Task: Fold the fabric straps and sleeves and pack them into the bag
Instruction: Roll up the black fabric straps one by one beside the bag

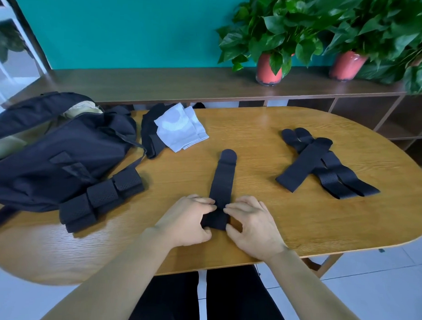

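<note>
A long black perforated fabric strap (pixel 222 181) is laid lengthwise at the near middle of the oval wooden table (pixel 298 222). Its near end is pinched by the curled fingers of the left hand (pixel 187 221) and the right hand (pixel 254 223). The first fold appears to be in hand. An even turn toward the far rounded tab is called for next. Folded black straps (pixel 101 199) are stacked against the dark cloth bag (pixel 62 154) at left, and flat black straps (pixel 324 163) wait at right.
</note>
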